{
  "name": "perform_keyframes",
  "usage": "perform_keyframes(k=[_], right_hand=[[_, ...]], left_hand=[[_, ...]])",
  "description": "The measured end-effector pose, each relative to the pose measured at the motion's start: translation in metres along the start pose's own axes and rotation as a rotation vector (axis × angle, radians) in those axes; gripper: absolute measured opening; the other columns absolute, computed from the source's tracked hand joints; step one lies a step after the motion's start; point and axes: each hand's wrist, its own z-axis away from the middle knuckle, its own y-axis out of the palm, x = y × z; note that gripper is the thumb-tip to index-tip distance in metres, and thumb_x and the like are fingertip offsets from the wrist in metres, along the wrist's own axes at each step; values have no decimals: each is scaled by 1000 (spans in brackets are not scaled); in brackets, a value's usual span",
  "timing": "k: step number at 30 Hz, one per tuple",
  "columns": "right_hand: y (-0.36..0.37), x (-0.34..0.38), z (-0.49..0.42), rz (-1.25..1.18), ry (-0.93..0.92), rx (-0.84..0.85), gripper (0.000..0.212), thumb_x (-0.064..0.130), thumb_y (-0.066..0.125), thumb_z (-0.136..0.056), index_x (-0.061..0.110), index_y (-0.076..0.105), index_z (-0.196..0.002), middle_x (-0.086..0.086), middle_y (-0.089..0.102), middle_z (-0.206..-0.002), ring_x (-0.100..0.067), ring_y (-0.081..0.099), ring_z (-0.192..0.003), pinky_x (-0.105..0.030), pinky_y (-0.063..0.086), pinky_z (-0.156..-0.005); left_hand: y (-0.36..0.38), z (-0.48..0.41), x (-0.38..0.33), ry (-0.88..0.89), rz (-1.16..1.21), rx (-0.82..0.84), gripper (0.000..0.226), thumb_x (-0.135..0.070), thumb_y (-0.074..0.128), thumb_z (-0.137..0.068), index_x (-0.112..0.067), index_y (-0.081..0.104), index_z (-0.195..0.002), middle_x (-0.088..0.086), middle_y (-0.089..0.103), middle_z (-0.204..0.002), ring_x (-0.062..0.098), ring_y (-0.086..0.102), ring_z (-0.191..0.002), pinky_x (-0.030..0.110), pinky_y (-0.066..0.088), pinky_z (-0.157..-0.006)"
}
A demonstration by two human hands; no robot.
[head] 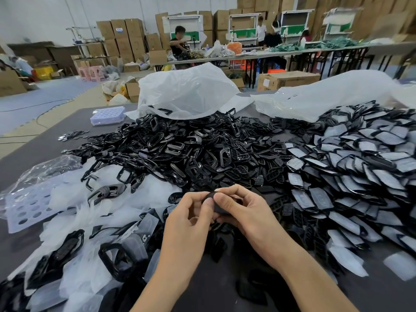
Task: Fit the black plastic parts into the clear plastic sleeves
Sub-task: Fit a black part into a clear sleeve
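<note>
**Two hands, one black part**

Both forearms reach in from the near edge and meet above the dark table [40, 145]. The left hand [191, 213] and right hand [244, 212], fingers curled, pinch a small black plastic part [221, 210] between thumbs and fingertips, just short of the heap of black parts [191, 149]. Clear sleeves [74, 199] lie near left.

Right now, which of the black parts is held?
The black part pinched between the left hand and the right hand, near the camera. All the others lie loose in heaps on the table.
</note>
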Motion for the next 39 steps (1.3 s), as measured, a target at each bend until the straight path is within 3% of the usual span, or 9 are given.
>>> perform_keyframes(k=[9,17,22,25,27,30,34,36,39], right_hand=[[-1,-6,-3,31,-8,-79,10,10,60,-100,12,66,-108,-14,78,-87,-25,77,-82,-25,60,-72],[-3,0,5,445,-117,-100,3,23,55,-105,22,57,-103,-3,78,-79,-16,69,-60,-23,52,-55],[-46,29,-1,128,-314,-590,14,22,53,-105,16,54,-118,-9,77,-86,-17,73,-68,-21,56,-60],[-79,41,5,-45,-442,-940,63,27,58,-104,25,24,-157,-7,76,-93,-14,73,-70,-25,58,-70],[-86,40,7,1,-431,-1020,76,28,58,-104,30,9,-162,-2,75,-91,-12,74,-69,-29,58,-75],[-73,31,3,204,-366,-918,65,26,52,-106,31,18,-161,2,76,-91,-10,74,-72,-25,59,-72],[-44,8,0,665,-320,-612,44,31,49,-105,38,41,-148,17,71,-97,-3,68,-76,-16,55,-62],[-35,-2,1,902,-315,-454,43,29,50,-105,36,44,-147,21,67,-112,3,62,-100,-18,53,-87],[-33,-16,-3,1266,-216,-286,48,35,48,-105,28,42,-152,6,51,-149,-12,43,-138,-30,31,-117]], left_hand=[[-2,-5,8,-5,-26,-93,14,-21,56,-99,-30,66,-96,-4,70,-74,13,65,-70,31,55,-70],[-4,-6,15,29,18,-74,15,-31,51,-101,-36,63,-110,-8,71,-78,8,66,-72,18,52,-71],[-5,-2,16,76,11,-41,22,-55,45,-91,-51,58,-108,-9,70,-87,10,67,-81,34,54,-80],[-3,0,17,117,-74,-29,23,-57,40,-91,-53,56,-107,-12,69,-87,10,65,-78,31,55,-74],[-3,3,16,146,-141,-3,22,-57,39,-92,-54,53,-108,-13,68,-87,12,63,-73,21,50,-65],[-3,5,15,199,-313,106,24,-62,34,-92,-58,45,-112,-17,64,-90,7,60,-73,12,44,-62],[2,11,21,423,-676,322,42,-62,45,-93,-46,43,-131,-29,48,-121,-1,46,-117,16,37,-100],[7,14,25,553,-815,368,56,-60,53,-86,-32,50,-135,-11,53,-131,13,50,-122,33,44,-103],[6,8,29,552,-1008,251,56,-56,49,-83,-21,65,-124,4,61,-128,27,58,-119,47,48,-102]])
